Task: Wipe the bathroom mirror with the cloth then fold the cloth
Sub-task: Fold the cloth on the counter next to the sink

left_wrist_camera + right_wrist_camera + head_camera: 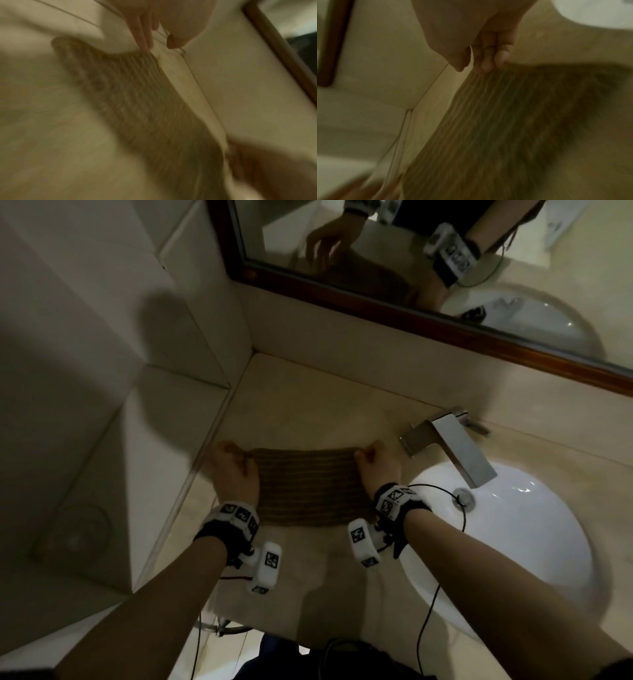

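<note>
I have the brown ribbed cloth (310,486) spread out on the beige table (308,412), just left of the white sink (507,542), and my two hands hold it at its far corners. My left hand (233,470) pinches the far left corner, fingers curled down onto the fabric close to the wall edge of the table; in the left wrist view its fingertips (145,44) meet the cloth (137,101) at that corner, with the thumb just beside them, though the picture is blurred. My right hand (378,470) pinches the far right corner, the side nearest the sink; the right wrist view shows its fingertips (494,60) closed on the edge of the cloth (505,128) and the ribs running away from them. The cloth is stretched between my hands, and its near edge lies on the table toward my wrists. I cannot tell whether the far edge is lifted off the table or lies flat. The chrome faucet (452,443) stands at the back of the sink, to the right of my right hand and apart from it, its spout reaching over the basin. The mirror (411,251) in its dark wooden frame hangs on the wall above and behind the sink, and it reflects my hands and the cloth
</note>
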{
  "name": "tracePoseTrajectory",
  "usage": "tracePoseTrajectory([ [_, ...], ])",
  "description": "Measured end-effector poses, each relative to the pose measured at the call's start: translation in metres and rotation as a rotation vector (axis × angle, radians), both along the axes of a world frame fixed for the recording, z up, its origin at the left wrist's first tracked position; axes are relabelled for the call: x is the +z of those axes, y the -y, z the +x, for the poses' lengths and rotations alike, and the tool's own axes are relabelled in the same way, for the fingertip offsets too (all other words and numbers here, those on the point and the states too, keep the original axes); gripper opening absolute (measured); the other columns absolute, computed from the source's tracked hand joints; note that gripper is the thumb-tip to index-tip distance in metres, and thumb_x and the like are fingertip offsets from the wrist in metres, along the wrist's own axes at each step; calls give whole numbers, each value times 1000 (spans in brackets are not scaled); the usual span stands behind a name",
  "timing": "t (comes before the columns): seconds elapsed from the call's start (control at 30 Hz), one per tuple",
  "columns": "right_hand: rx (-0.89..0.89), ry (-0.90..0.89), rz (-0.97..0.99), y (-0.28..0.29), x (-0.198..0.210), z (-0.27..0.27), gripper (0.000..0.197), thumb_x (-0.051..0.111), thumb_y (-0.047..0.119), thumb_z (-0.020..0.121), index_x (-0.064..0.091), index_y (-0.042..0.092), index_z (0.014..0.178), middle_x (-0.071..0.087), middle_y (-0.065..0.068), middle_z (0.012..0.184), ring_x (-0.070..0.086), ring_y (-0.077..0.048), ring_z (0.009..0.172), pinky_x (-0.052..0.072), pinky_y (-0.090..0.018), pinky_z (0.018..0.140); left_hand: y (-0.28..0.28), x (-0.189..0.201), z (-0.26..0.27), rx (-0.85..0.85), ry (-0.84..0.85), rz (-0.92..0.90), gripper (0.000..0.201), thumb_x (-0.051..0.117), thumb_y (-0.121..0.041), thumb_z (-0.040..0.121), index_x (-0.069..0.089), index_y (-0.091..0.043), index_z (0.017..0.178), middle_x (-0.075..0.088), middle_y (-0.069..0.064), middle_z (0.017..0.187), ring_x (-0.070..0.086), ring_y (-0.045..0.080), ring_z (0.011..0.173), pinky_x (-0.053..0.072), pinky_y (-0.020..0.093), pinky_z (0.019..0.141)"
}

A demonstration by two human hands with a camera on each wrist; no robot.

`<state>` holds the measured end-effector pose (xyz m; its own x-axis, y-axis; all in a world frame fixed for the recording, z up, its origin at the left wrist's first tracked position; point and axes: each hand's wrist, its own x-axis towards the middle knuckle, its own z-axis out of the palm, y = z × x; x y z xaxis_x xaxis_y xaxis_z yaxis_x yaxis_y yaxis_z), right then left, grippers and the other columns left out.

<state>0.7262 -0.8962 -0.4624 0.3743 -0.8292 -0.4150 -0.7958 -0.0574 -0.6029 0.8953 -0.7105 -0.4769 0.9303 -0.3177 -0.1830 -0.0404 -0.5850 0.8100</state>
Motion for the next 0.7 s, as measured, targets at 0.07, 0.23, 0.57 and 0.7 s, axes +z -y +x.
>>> tracePoseTrajectory([
  [0.07, 25, 50, 95, -15, -3, 1, 13, 51, 34, 96, 56, 23, 91, 64, -3, 83, 64, -25, 72, 56, -40, 68, -1, 1, -20, -258, 78, 122, 47, 53, -12, 94, 39, -7, 138, 37, 13, 143, 42, 24, 123, 34, 24, 102],
  [0.23, -38, 58, 230, -29, -9, -3, 10, 48, 21, 98, 57, 21, 101, 69, -9, 83, 68, -24, 65, 60, -37, 64, -13, -27, -37, -785, 212, 644, 72, 35, -49, 99, 0, -22, 155, -19, 6, 161, -9, 26, 149, 14, 50, 119],
  [0.57, 111, -237, 50, -27, 2, -51, 21, 51, 39, 91, 53, 18, 93, 59, -1, 81, 57, -20, 73, 47, -31, 63, 36, -4, -51, -890, 434, 488, 47, 59, -21, 90, 51, -7, 133, 31, 21, 151, 36, 40, 135, 29, 53, 112],
  [0.7, 148, -266, 66, -40, 2, -68, 24, 54, 37, 89, 49, 15, 98, 59, -3, 89, 58, -24, 78, 49, -33, 65, 102, 7, -74, -1278, 576, 388, 47, 54, -6, 89, 51, -11, 135, 40, 11, 148, 45, 29, 130, 38, 41, 108],
])
